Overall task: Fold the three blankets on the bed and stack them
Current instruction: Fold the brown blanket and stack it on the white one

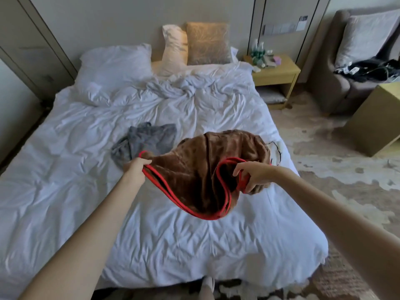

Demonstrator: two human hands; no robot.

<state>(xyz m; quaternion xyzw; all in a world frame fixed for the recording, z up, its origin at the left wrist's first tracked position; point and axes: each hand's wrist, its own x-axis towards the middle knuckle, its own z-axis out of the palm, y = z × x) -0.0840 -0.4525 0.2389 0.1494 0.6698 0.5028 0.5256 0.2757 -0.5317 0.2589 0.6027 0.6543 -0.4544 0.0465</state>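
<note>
The brown blanket hung between the two grips, held up over the near right part of the bed. The left grip had its fingers curled round the blanket's left corner, pinching the red edging there. The right grip clutched a bunched fold of the same red-trimmed hem, fingers bent down over the cloth. Between them the hem sagged toward the person in a deep loop, doubled so that several red lines ran side by side. The bulk of the blanket billowed away from the grips, and whether its far end touched the bedding could not be told. The cloth was plush, a warm brown with a soft sheen, bound along its edge in bright red piping. Just beyond the left grip a grey blanket lay crumpled and unfolded on the white bedding, near the brown one. At the brown blanket's far right edge a scrap of pale cloth with a thin dark line peeped out; what it was could not be told
</note>
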